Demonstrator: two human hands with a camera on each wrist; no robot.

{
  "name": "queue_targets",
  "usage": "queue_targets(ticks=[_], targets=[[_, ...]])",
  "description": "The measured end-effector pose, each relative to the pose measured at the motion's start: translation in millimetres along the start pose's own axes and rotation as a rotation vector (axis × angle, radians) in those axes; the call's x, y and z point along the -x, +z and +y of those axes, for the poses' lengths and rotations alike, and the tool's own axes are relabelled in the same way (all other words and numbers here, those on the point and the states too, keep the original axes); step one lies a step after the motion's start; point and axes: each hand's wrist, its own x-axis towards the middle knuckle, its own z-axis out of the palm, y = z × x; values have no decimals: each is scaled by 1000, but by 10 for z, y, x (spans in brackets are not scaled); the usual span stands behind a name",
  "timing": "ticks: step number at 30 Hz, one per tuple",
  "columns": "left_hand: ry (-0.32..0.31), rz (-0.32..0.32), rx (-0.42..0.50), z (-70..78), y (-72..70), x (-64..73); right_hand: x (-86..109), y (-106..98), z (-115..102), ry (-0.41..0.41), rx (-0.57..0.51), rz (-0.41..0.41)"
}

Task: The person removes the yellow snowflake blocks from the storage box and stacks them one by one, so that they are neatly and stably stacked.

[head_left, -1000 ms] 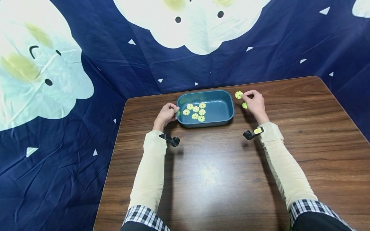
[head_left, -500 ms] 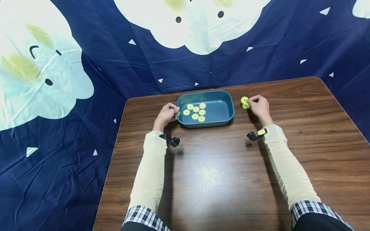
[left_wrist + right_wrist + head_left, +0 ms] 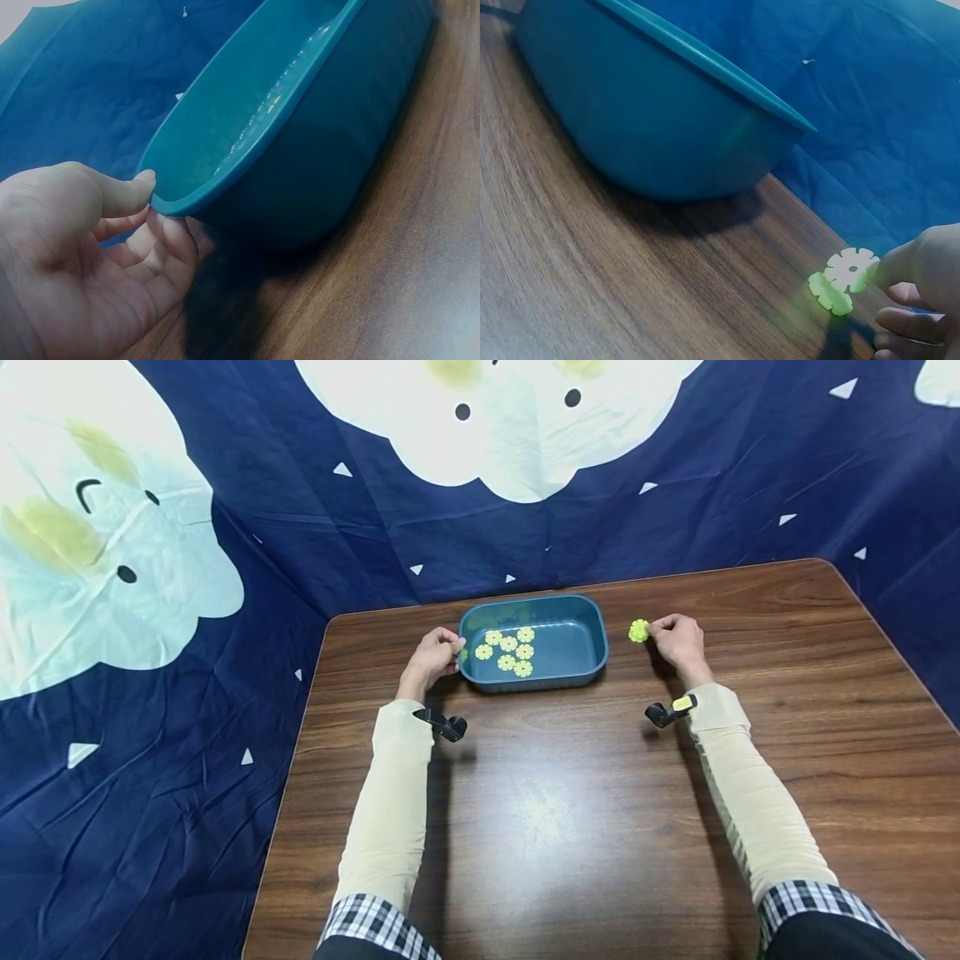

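Note:
A dark teal, rounded rectangular tub (image 3: 561, 650) stands near the table's back edge. My left hand (image 3: 433, 658) pinches its left rim between thumb and fingers; the left wrist view shows the thumb over the rim (image 3: 247, 161). Right of the tub, my right hand (image 3: 681, 642) pinches a yellow-green notched plastic disc (image 3: 849, 264) by its edge. A second disc (image 3: 829, 295) of the same kind lies under and beside it, overlapping in view. Whether the two touch, I cannot tell. Inside the tub, on the left half of its floor, lie several pale yellow discs (image 3: 508, 643).
The brown wood-grain table (image 3: 540, 827) extends in front of the tub and to the right. Behind and to the left hangs a dark blue cloth (image 3: 285, 535) with white cloud shapes. A small black camera sits on each wrist.
My right hand has moved right and toward me, bringing its disc from behind the other disc to over it. The left hand and the tub have stayed still.

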Motion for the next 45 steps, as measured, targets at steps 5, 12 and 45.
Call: queue_targets(ticks=[5,12,45], targets=[[-2,3,9,3,9,5,-17,-14,1,-3,34,-25],[1,5,-1,9,12,30,-50,-27,-2,2,94,-44],[8,11,-5,-1,11,17,-98,-28,16,-67,190,-19]])
